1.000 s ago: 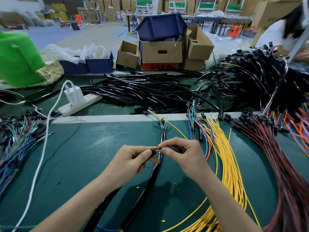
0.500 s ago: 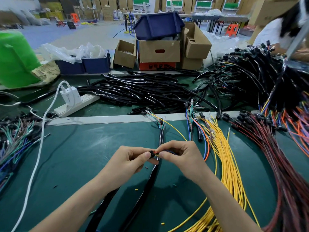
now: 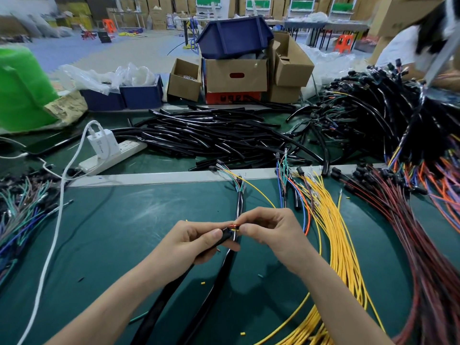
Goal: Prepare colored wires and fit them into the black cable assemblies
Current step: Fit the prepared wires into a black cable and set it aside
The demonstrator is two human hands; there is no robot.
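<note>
My left hand (image 3: 196, 241) grips the black cable end (image 3: 224, 236); my right hand (image 3: 271, 231) pinches the red wire (image 3: 233, 225), now closed up against it. Insertion apparently begun; seating hidden.

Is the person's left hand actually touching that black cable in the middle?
Touching. The head view shows the left hand pinching the end of the black cable between thumb and fingers, no gap visible.

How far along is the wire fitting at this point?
Done, apparently: the heap of wired black assemblies far right. In hand: the left hand grips a black cable end while the right hand pinches coloured wires at it. Left: loose black tubes, yellow wires and red wires lie unused.
</note>
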